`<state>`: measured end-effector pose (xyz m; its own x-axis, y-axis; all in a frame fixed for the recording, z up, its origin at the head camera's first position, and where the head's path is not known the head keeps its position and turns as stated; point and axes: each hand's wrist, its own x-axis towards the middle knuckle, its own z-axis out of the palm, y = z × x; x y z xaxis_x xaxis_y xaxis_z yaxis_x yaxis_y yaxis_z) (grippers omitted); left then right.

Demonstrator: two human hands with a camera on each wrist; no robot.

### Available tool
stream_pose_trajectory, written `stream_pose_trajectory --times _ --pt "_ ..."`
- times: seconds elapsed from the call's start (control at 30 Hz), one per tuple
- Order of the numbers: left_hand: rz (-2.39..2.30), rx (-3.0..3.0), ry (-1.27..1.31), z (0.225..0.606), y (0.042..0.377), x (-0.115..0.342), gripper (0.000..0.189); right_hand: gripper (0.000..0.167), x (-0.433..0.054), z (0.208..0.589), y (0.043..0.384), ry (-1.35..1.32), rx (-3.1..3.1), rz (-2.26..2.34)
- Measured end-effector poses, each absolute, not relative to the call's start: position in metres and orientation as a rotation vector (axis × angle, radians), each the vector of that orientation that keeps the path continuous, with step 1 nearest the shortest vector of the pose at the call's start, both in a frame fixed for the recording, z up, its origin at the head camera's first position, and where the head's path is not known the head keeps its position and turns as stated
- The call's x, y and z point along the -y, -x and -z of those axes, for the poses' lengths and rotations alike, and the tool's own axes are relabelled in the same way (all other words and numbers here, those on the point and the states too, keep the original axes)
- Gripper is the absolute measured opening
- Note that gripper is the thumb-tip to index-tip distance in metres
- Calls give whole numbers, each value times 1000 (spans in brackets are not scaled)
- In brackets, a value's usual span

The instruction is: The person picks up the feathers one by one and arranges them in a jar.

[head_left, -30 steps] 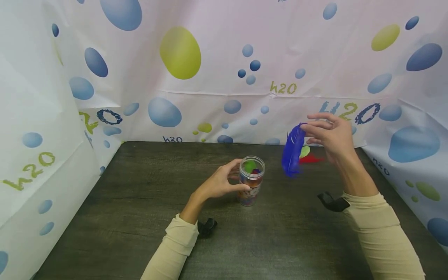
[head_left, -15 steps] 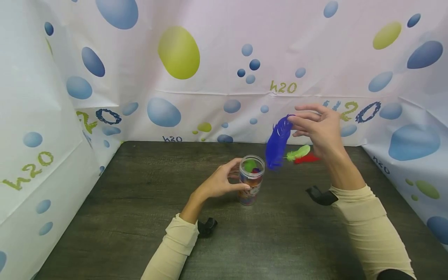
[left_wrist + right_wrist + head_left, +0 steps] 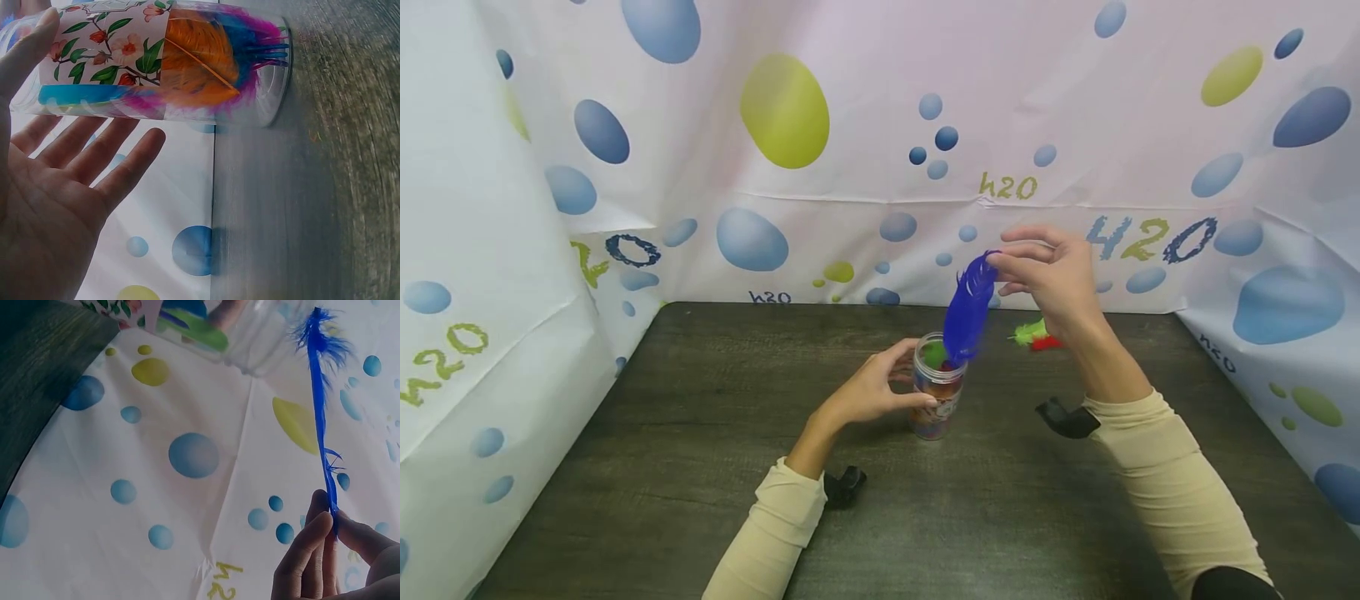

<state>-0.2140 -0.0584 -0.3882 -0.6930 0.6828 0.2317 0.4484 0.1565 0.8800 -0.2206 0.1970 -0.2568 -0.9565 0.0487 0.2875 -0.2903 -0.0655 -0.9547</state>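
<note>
My left hand (image 3: 868, 387) holds a clear jar (image 3: 937, 406) upright on the dark table, thumb in front and fingers behind. The jar is uncapped and has a floral label (image 3: 103, 47). Through its wall an orange feather (image 3: 200, 59) shows among blue and magenta ones; something green (image 3: 934, 354) lies near the mouth. Thumb and fingertips of my right hand (image 3: 1060, 279) pinch a long blue feather (image 3: 967, 312) by its upper end. The feather hangs down with its lower tip at the jar's mouth. In the right wrist view, the blue feather (image 3: 319, 419) appears edge-on beside the jar's rim.
A light green feather (image 3: 1027, 332) and a red feather (image 3: 1047, 342) lie behind the jar to the right, partly hidden by my right hand. A white sheet (image 3: 865, 100) with blue and green spots rises behind the table (image 3: 700, 400) and at its sides.
My right hand has carried the blue feather leftward, from right of the jar to over its mouth. More of the light green feather came into view, then part was covered. My left hand stays on the jar.
</note>
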Motion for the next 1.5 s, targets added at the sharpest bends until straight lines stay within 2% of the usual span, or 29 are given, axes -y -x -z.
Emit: stream_pose_trajectory --times 0.5,1.5 --pt "-1568 -2186 -1094 390 215 57 73 22 -183 268 214 -335 2275 -1866" --pt "-1553 -2185 -1103 393 215 58 73 28 -186 278 205 -829 2635 -1729"
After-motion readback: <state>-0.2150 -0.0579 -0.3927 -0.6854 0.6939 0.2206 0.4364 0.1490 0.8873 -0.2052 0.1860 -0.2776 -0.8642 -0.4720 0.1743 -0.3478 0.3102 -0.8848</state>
